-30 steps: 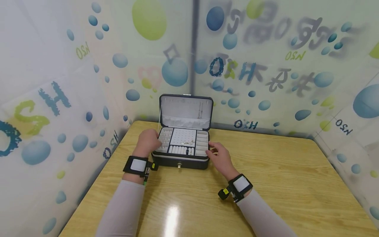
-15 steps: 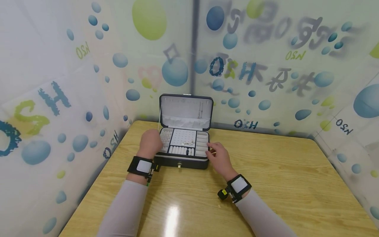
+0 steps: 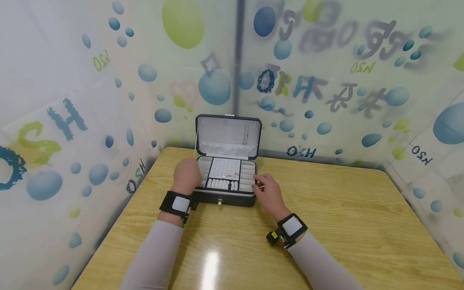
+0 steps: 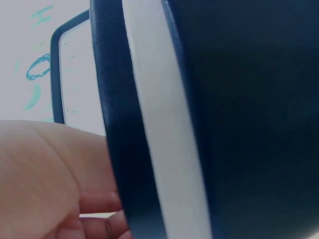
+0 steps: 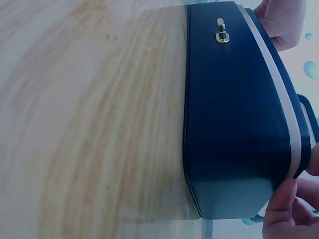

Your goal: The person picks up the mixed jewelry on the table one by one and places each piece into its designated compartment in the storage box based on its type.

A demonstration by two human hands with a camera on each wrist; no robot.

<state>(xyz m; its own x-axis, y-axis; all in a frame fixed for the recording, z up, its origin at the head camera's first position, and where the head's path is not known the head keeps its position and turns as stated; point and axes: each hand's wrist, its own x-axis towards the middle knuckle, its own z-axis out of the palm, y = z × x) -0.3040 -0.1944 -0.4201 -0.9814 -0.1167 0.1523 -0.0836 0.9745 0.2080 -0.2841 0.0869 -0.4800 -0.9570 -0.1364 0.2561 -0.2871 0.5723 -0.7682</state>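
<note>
A dark navy jewelry box [image 3: 235, 199] stands on the table with its lid [image 3: 224, 132] raised. My left hand [image 3: 187, 176] is at the box's left side; in the left wrist view its fingers curl against the upper rim, their tips partly hidden. At the right side, my right hand [image 3: 270, 195] pinches the upper rim between thumb and fingers, just above the pale band [image 5: 276, 79]. Inside are a dotted white panel [image 3: 224, 165], padded ring rolls [image 3: 217, 184] and side compartments [image 3: 247, 177]. Small jewelry [image 3: 230, 175] lies on the panel.
The wooden table [image 3: 344, 209] extends to the right and front of the box. A patterned curtain [image 3: 308, 80] hangs behind it and along both sides. Thin chains [image 3: 245, 135] hang inside the lid. A metal clasp [image 5: 222, 32] is on the box's front.
My left hand has shifted slightly right and now covers more of the box's left front corner. The right hand's fingertips have moved a little inward. The lid stays raised.
</note>
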